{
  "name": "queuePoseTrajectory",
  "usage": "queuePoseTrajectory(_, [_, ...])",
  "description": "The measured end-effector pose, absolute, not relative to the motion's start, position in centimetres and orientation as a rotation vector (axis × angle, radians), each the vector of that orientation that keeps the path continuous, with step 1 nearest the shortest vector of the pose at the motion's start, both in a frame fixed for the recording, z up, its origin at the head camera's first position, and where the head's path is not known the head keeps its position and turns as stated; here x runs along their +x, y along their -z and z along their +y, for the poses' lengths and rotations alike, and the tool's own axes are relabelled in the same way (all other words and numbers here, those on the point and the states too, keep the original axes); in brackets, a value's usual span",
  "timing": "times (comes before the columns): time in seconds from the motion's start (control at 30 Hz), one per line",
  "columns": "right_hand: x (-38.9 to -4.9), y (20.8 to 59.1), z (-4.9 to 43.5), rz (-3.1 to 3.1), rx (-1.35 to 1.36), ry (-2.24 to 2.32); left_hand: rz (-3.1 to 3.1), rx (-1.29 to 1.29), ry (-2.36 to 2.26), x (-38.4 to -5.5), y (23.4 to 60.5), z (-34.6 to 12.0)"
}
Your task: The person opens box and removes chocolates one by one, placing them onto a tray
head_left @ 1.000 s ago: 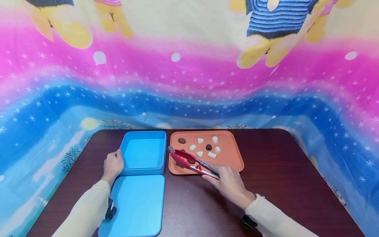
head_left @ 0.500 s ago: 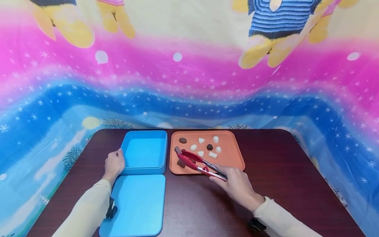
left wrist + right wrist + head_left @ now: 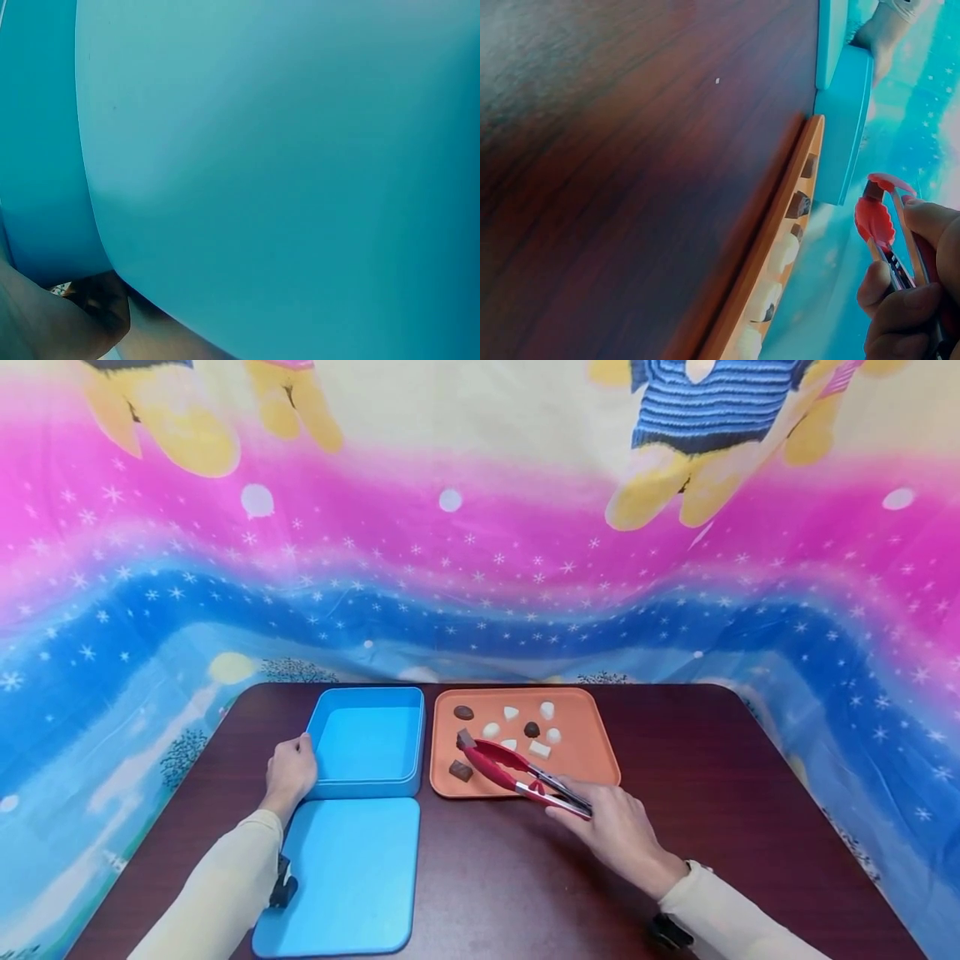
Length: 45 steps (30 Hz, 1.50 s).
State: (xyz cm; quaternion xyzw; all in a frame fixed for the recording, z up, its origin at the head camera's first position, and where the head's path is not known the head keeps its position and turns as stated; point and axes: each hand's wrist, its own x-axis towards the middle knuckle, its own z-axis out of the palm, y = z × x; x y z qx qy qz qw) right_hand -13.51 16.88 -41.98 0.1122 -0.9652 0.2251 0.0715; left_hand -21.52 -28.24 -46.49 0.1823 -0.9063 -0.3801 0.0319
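Observation:
My right hand (image 3: 622, 827) grips red-tipped metal tongs (image 3: 498, 768) over the orange tray (image 3: 585, 768). Between the tong tips is a small brown chocolate-like block (image 3: 873, 189), raised above the tray in the right wrist view. On the tray lie a brown oval piece (image 3: 463, 712), a brown square piece (image 3: 461, 771), a dark round piece (image 3: 532, 729) and several white pieces (image 3: 539, 749). The tongs hide part of them. My left hand (image 3: 291, 772) holds the left side of the blue box (image 3: 401, 789), whose inside is bare.
The blue lid (image 3: 345, 877) lies flat in front of the box. Box and tray stand side by side near the back edge of the dark wooden table (image 3: 510, 877). A patterned cloth (image 3: 480, 568) hangs behind and around it.
My right hand has drawn the tongs to the right, from the tray's left edge to over the tray, uncovering the brown square piece. The left hand keeps its place at the box.

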Motion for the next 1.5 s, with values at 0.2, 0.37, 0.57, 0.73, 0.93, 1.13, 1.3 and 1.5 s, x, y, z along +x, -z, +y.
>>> queuePoseTrajectory(0.2, [-13.4,42.0,17.5,-2.924,0.307,-0.681,-2.795,0.568,1.172,-21.5,46.6,-28.2])
queuePoseTrajectory(0.37, [-13.3,42.1,18.3,-2.921,0.301,-0.687,-2.793,0.569,1.168,-21.5,46.6,-28.2])
queuePoseTrajectory(0.57, [-13.1,42.3,19.3,-2.938,0.288,-0.702,-2.792,0.565,1.168,-21.5,46.4,-28.2])
queuePoseTrajectory(0.73, [-12.9,42.6,19.8,-2.952,0.271,-0.707,-2.789,0.568,1.158,-21.6,46.4,-28.2])
queuePoseTrajectory(0.93, [-12.9,42.5,20.6,-2.969,0.256,-0.736,-2.791,0.571,1.162,-21.6,46.4,-28.1])
queuePoseTrajectory(1.13, [-13.0,42.4,21.6,-3.012,0.234,-0.761,-2.790,0.558,1.161,-21.6,46.1,-28.0])
queuePoseTrajectory(1.3, [-13.1,42.4,22.3,-3.036,0.236,-0.764,-2.795,0.547,1.160,-21.6,46.1,-28.0])
queuePoseTrajectory(1.5, [-13.3,42.4,22.7,-3.086,0.251,-0.775,-2.787,0.556,1.167,-21.5,46.3,-28.2])
